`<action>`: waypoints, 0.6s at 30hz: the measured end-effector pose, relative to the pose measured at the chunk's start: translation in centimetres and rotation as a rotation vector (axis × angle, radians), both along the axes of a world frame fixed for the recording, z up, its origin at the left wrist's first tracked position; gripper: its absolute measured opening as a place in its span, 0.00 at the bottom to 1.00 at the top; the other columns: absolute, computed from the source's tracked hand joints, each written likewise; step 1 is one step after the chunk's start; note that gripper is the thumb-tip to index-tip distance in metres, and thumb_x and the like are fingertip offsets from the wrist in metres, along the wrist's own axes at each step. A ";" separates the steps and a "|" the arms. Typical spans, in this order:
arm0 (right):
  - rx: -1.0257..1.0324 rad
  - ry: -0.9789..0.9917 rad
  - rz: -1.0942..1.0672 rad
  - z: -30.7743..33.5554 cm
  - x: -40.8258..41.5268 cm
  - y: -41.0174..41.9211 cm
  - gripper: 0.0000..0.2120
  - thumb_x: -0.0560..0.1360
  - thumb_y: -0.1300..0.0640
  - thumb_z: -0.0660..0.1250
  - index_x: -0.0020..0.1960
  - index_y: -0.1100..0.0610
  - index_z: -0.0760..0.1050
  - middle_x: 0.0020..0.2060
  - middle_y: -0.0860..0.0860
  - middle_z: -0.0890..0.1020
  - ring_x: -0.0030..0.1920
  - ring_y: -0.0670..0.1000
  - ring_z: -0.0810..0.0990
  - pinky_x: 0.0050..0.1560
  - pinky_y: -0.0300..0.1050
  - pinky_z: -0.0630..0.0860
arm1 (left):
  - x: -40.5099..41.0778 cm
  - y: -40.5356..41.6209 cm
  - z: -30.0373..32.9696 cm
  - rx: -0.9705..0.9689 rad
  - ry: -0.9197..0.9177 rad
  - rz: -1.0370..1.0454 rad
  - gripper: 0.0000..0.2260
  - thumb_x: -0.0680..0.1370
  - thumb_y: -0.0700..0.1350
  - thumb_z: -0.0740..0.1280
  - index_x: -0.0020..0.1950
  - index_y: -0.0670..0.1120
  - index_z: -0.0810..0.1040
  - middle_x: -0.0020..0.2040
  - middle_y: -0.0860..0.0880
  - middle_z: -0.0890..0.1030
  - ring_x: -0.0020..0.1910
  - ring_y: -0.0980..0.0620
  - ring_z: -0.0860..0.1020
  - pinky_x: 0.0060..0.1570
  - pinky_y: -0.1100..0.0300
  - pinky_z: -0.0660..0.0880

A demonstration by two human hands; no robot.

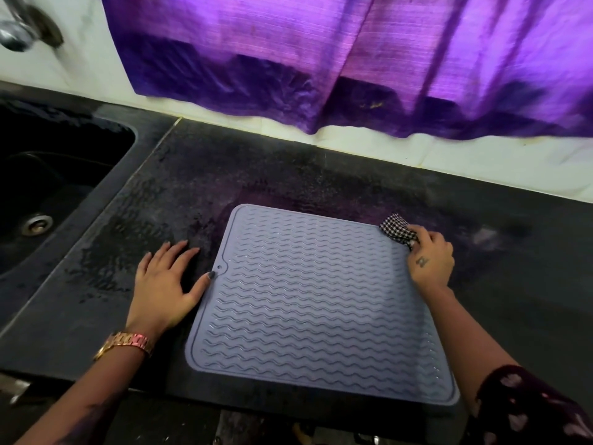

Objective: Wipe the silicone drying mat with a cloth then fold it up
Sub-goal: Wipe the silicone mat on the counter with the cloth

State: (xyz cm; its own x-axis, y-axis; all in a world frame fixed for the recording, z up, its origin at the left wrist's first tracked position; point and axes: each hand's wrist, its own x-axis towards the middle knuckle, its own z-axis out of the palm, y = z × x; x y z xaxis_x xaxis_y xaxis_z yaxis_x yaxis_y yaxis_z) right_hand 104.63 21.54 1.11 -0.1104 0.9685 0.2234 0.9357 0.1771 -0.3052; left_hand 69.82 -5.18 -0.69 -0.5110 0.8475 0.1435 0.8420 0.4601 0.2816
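A grey-blue silicone drying mat (314, 303) with wavy ridges lies flat on the dark counter, its near edge at the counter's front. My left hand (165, 284) rests flat on the counter beside the mat's left edge, fingers spread, thumb tip touching the mat near its small hole. My right hand (430, 258) grips a bunched black-and-white checked cloth (398, 231) at the mat's far right corner, the cloth touching the mat's edge.
A dark sink (48, 187) with a metal drain sits at the left, a tap (19, 30) above it. A purple curtain (353, 59) hangs over the white wall behind the dark counter (192, 187).
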 end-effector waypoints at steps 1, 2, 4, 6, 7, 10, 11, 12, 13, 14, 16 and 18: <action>-0.027 -0.011 0.020 0.2 0.0 0.2 0.17 0.77 0.62 0.58 0.64 0.50 0.72 0.57 0.60 0.74 0.55 0.64 0.70 0.53 0.57 0.70 | 0.0 0.0 0.0 0.001 0.000 0.000 0.36 0.70 0.68 0.48 0.68 0.48 0.73 0.71 0.46 0.69 0.73 0.44 0.62 0.72 0.47 0.51; -0.047 0.007 0.043 0.6 0.2 0.5 0.18 0.76 0.63 0.59 0.63 0.50 0.73 0.56 0.60 0.74 0.55 0.64 0.70 0.54 0.57 0.70 | -0.1 0.0 0.0 0.002 -0.001 0.001 0.36 0.70 0.68 0.48 0.68 0.48 0.73 0.71 0.46 0.69 0.73 0.44 0.62 0.72 0.47 0.50; -0.050 0.081 0.049 1.3 0.8 0.7 0.18 0.75 0.65 0.61 0.61 0.51 0.75 0.54 0.61 0.75 0.55 0.64 0.72 0.54 0.54 0.71 | 0.0 -0.1 0.0 0.002 -0.001 -0.002 0.36 0.70 0.68 0.48 0.67 0.48 0.73 0.71 0.46 0.70 0.73 0.44 0.62 0.72 0.47 0.50; -0.007 0.092 0.016 1.3 1.5 -0.3 0.17 0.74 0.66 0.61 0.59 0.52 0.76 0.53 0.61 0.76 0.53 0.64 0.73 0.52 0.53 0.72 | -0.1 -0.1 -0.1 0.000 0.005 0.001 0.36 0.70 0.68 0.47 0.67 0.48 0.73 0.71 0.46 0.70 0.73 0.44 0.62 0.72 0.47 0.50; 0.009 0.081 0.005 1.0 1.7 -1.1 0.17 0.74 0.66 0.61 0.59 0.52 0.76 0.52 0.62 0.76 0.52 0.64 0.72 0.51 0.53 0.72 | -0.1 -0.1 -0.1 0.000 0.007 0.002 0.36 0.70 0.68 0.47 0.67 0.48 0.73 0.71 0.46 0.70 0.73 0.44 0.62 0.72 0.47 0.50; 0.027 0.029 0.030 0.2 2.5 -3.4 0.17 0.75 0.65 0.61 0.62 0.54 0.75 0.54 0.62 0.75 0.51 0.64 0.72 0.50 0.54 0.71 | -0.1 0.0 -0.2 0.003 0.008 -0.003 0.36 0.70 0.68 0.48 0.67 0.47 0.73 0.71 0.45 0.70 0.73 0.44 0.63 0.72 0.46 0.51; 0.026 0.039 0.032 0.4 2.7 -3.6 0.17 0.75 0.65 0.61 0.62 0.55 0.75 0.54 0.62 0.75 0.52 0.65 0.72 0.51 0.54 0.71 | -0.2 0.0 -0.2 0.002 0.007 -0.006 0.36 0.70 0.68 0.48 0.67 0.47 0.73 0.71 0.45 0.70 0.73 0.43 0.63 0.72 0.46 0.51; 0.027 0.062 0.022 0.7 2.8 -3.7 0.17 0.75 0.65 0.62 0.61 0.55 0.75 0.54 0.62 0.75 0.53 0.64 0.72 0.52 0.54 0.71 | -0.3 0.0 -0.3 -0.001 0.006 -0.008 0.36 0.70 0.68 0.48 0.67 0.47 0.73 0.71 0.45 0.70 0.73 0.43 0.62 0.72 0.46 0.51; 0.037 0.083 0.002 1.0 3.0 -4.1 0.17 0.74 0.66 0.62 0.61 0.54 0.76 0.53 0.62 0.75 0.53 0.64 0.72 0.52 0.54 0.72 | -0.3 0.0 -0.3 -0.005 0.008 -0.011 0.36 0.70 0.68 0.47 0.68 0.47 0.73 0.71 0.45 0.70 0.73 0.43 0.62 0.72 0.46 0.51; 0.058 0.101 -0.020 1.0 3.2 -4.7 0.17 0.74 0.66 0.62 0.60 0.54 0.77 0.53 0.61 0.76 0.52 0.63 0.72 0.51 0.54 0.72 | -0.3 0.0 -0.4 -0.008 0.011 -0.012 0.36 0.70 0.68 0.47 0.68 0.48 0.73 0.71 0.45 0.69 0.73 0.44 0.62 0.72 0.46 0.51; 0.096 0.136 -0.038 0.5 3.5 -6.8 0.17 0.73 0.67 0.63 0.59 0.53 0.77 0.52 0.61 0.77 0.50 0.63 0.73 0.50 0.54 0.73 | -0.4 0.0 -0.6 -0.007 0.010 -0.011 0.37 0.70 0.68 0.47 0.68 0.48 0.72 0.71 0.45 0.69 0.73 0.44 0.61 0.72 0.46 0.51; 0.099 0.125 -0.023 -0.4 3.7 -9.1 0.18 0.73 0.67 0.63 0.59 0.54 0.77 0.53 0.60 0.76 0.49 0.63 0.72 0.49 0.55 0.73 | -0.4 0.0 -0.6 -0.007 0.004 -0.011 0.37 0.70 0.68 0.47 0.68 0.48 0.72 0.71 0.45 0.69 0.73 0.44 0.61 0.72 0.46 0.51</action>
